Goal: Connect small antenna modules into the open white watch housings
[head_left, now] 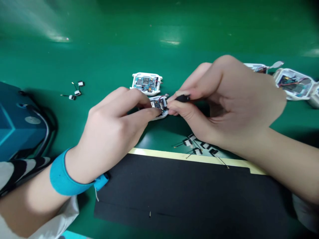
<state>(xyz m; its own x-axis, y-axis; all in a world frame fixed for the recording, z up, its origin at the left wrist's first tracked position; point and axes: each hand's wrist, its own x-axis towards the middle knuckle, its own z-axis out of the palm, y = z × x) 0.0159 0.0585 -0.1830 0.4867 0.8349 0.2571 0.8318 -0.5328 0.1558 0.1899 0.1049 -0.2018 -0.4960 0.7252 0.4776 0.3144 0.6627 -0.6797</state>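
Note:
My left hand (112,129) is closed around a small white device shell (159,105) with a circuit board and thin wires inside, pinning it to the green table. My right hand (231,103) pinches a small black part (182,98) between thumb and forefinger, its tip right at the shell's right edge. A blue wrist strap (63,177) circles my left wrist. A second open white shell with a blue circuit board (146,83) lies just behind the one I hold.
Several small black-and-white wired parts (199,147) lie under my right wrist; a few more (76,89) sit at the left. More open shells (294,83) are at far right. A blue box (17,122) stands at left, a black mat (186,196) in front.

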